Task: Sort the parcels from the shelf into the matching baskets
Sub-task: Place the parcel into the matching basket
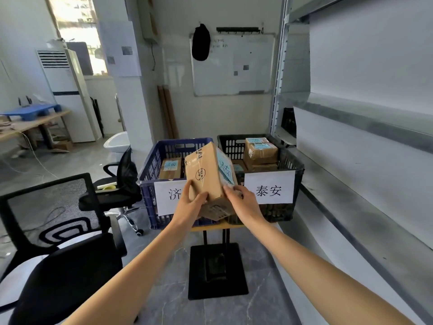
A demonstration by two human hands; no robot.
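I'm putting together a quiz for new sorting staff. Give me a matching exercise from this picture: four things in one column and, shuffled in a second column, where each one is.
Things
1. cardboard box
2. blue basket
3. black basket
4. whiteboard

Places
A. mounted behind and above both baskets
B. the right one of a side-by-side pair
C. gripped by the left hand and the right hand
D. the left one of a side-by-side pair

Pairs: 1-C, 2-D, 3-B, 4-A
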